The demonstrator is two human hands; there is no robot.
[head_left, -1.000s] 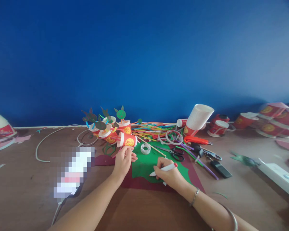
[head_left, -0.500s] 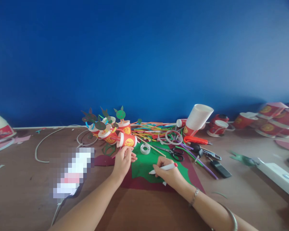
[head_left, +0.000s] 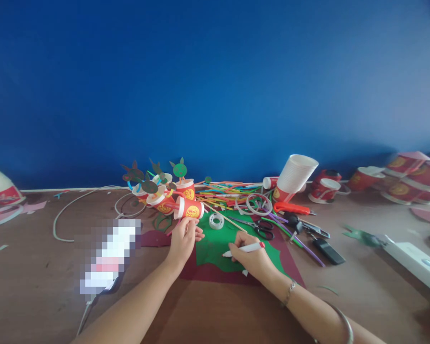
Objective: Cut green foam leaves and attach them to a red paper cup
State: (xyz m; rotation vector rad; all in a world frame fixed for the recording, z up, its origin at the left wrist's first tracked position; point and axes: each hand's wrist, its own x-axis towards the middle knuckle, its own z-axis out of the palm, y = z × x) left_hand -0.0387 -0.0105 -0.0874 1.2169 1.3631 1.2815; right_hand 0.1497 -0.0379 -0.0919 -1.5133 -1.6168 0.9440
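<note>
My right hand (head_left: 252, 255) is closed around a white marker (head_left: 251, 248) with a red end. The marker's pale end points left, over a cut-edged sheet of green paper (head_left: 215, 243). Under that lies a dark red sheet (head_left: 200, 274). My left hand (head_left: 184, 236) has its fingers curled together at the green paper's left edge. Its fingertips overlap the lower side of a tipped red paper cup (head_left: 189, 209); whether they touch it, and what they pinch, is hidden. A roll of clear tape (head_left: 216, 221) and black-handled scissors (head_left: 257, 227) lie on the green paper's far part.
Cups with green animal-face cutouts (head_left: 180, 170) stand at the back left. Colourful sticks (head_left: 225, 193) are heaped behind the paper. Stacked cups (head_left: 295, 174), a red cutter (head_left: 291, 208) and keys (head_left: 297, 224) are right. A blurred lit device (head_left: 110, 258) with a cable lies left.
My right hand keeps its grip on the marker, whose pale end has moved very slightly up and right. The left hand stays in place by the tipped cup.
</note>
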